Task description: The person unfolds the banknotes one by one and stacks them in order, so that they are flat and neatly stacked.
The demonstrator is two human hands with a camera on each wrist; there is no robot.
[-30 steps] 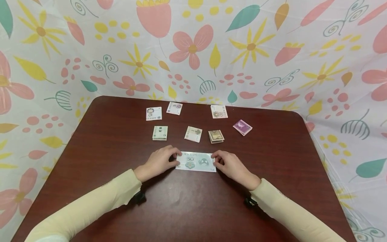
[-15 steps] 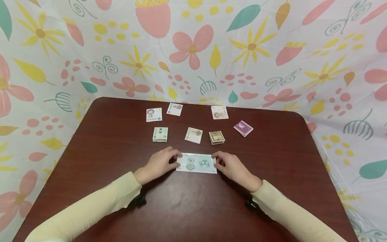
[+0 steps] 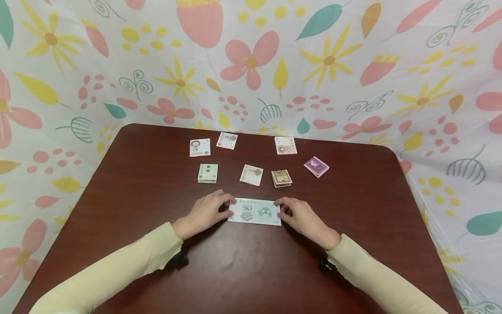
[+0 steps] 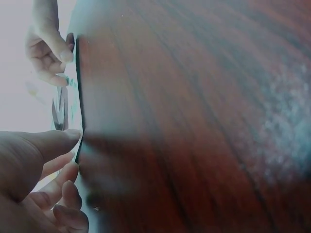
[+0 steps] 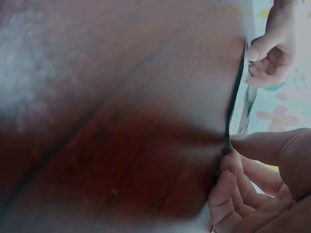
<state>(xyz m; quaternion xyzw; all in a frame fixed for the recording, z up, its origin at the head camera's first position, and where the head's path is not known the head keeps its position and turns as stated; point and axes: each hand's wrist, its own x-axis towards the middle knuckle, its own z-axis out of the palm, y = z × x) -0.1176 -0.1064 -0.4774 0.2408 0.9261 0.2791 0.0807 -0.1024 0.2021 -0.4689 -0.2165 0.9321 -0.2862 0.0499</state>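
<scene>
A pale green banknote [image 3: 254, 212] marked 50 lies flat and lengthwise before me in the head view, unfolded. My left hand [image 3: 205, 213] holds its left end between thumb and fingers. At the right end, my right hand [image 3: 303, 218] grips it the same way, the fingers bent. From the left wrist, the banknote [image 4: 76, 104] appears almost edge-on, as a thin strip at the tabletop. The right wrist view gives a similar edge-on look at the banknote [image 5: 236, 107], the thumb on its near end.
Beyond the hands lie several folded notes: a green 2 [image 3: 208, 173], a 1 [image 3: 251, 175], a brown one [image 3: 281, 178], a purple one [image 3: 316, 166], a 10 [image 3: 200, 147], a 5 [image 3: 227, 141] and another [image 3: 285, 145]. A flowered cloth borders the dark wooden table [image 3: 243, 270].
Both hands keep their places at the ends of the banknote. Only a slight shift of the whole head view shows.
</scene>
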